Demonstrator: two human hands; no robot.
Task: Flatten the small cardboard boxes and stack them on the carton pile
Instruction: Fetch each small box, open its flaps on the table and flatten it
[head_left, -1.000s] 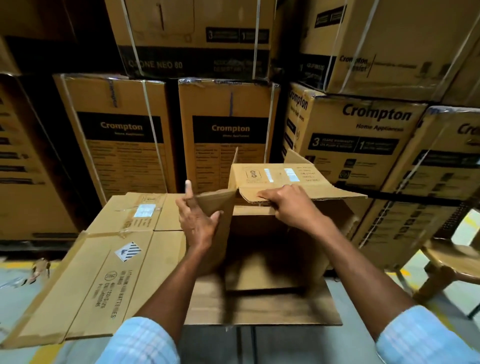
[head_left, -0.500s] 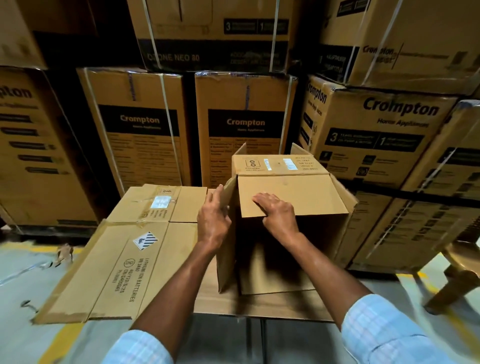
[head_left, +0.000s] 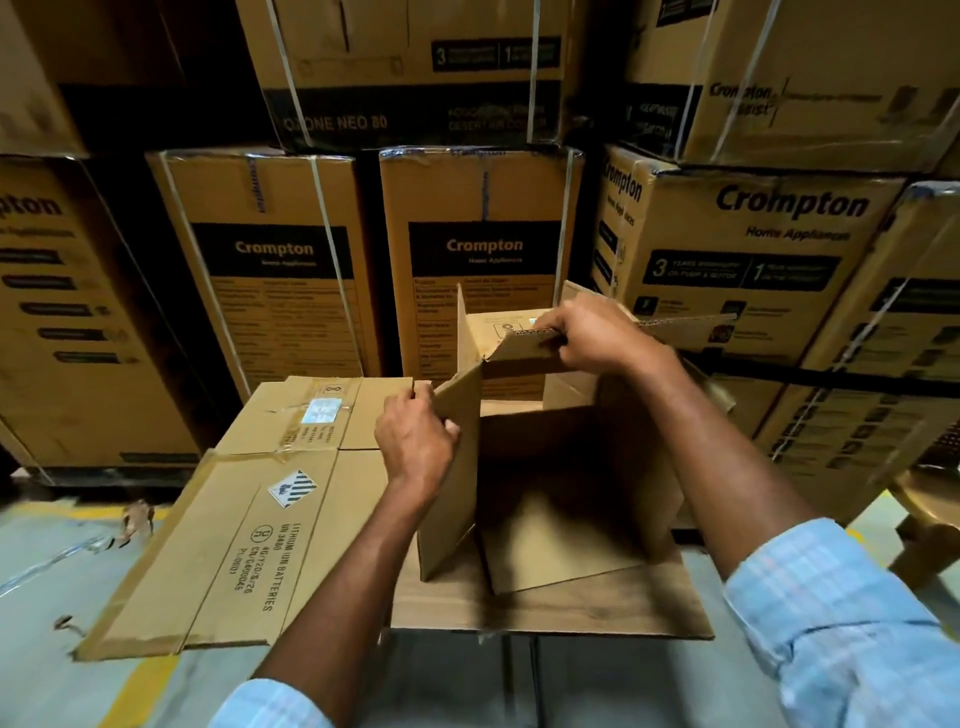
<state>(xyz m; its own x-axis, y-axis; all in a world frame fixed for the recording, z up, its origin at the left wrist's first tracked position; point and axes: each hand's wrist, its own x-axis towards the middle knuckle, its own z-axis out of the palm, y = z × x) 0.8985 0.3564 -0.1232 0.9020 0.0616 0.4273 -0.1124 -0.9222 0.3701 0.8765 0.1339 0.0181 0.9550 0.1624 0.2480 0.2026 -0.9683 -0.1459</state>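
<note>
A small brown cardboard box (head_left: 561, 525) stands open on the pile of flattened cartons (head_left: 270, 530), its dark inside facing me. My left hand (head_left: 415, 441) grips the box's left flap near its top edge. My right hand (head_left: 592, 338) is closed on the upper flap and holds it raised, so the corrugated edge shows. The flattened carton on top of the pile carries a lithium battery label and lies to the left of the box. Another flat sheet (head_left: 571, 613) lies under the box.
Tall strapped Crompton cartons (head_left: 483, 260) are stacked in a wall right behind the pile and to both sides. A wooden stool (head_left: 930, 514) stands at the right edge. Grey floor with a yellow line (head_left: 135, 691) lies at lower left.
My right hand has lifted the front flap from hanging down over the opening to raised above it. My left hand has slid further along the left flap. The box's inside now shows.
</note>
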